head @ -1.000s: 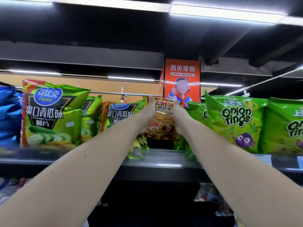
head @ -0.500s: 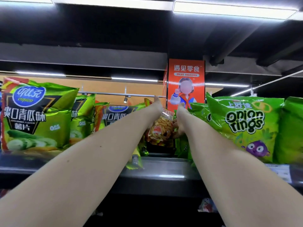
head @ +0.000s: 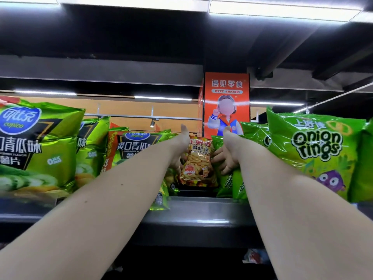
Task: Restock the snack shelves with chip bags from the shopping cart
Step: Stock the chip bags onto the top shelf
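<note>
Up on the top shelf (head: 201, 211), between the cucumber chip bags (head: 129, 146) and the onion rings bags (head: 314, 150), the orange prawn cracker bag (head: 198, 164) stands upright. My left hand (head: 178, 147) curls its fingers round the bag's left edge, thumb up. My right hand (head: 227, 156) touches the right edge with spread, loosely bent fingers.

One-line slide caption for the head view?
Left hand and right hand steady a prawn cracker bag between cucumber chips and onion rings.
</note>
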`<state>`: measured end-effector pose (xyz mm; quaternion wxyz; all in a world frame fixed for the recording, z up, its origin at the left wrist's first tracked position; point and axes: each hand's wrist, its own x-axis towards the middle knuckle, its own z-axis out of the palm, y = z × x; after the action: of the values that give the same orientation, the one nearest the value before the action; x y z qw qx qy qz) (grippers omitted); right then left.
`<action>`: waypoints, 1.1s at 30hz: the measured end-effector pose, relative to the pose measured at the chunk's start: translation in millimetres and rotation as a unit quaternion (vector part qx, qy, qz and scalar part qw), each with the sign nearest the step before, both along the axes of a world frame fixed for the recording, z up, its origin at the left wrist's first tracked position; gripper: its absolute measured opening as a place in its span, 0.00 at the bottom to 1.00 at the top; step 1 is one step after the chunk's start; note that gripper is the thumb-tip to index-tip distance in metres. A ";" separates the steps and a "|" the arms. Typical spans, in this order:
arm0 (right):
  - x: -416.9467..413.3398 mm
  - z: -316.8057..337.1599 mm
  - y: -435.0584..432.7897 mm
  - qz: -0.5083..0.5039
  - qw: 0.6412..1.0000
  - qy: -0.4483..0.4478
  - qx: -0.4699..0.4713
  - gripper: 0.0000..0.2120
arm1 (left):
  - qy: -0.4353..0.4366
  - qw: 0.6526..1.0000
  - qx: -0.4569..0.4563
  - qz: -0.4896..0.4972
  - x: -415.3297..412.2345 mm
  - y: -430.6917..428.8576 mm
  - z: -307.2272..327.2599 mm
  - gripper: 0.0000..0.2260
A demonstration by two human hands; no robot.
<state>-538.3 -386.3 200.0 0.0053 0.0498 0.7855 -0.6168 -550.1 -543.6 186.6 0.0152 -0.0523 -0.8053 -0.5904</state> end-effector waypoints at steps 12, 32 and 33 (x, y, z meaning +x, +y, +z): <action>10.7 -6.3 -9.9 0.016 0.999 0.007 0.035 0.43 | -0.006 0.994 -0.103 0.043 19.1 2.2 -3.7 0.45; 41.1 -50.6 -29.1 0.083 0.622 0.085 0.774 0.43 | 0.476 0.554 -0.651 0.207 90.1 -51.3 -21.0 0.21; 38.7 -52.9 -29.0 0.084 0.630 0.091 0.767 0.44 | 0.483 0.565 -0.634 0.213 90.8 -57.3 -22.4 0.22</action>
<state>-499.7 -415.3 147.1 -0.0547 -0.0863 0.9724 0.2098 -459.3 -600.9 164.2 0.4897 -0.1530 -0.8333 0.2057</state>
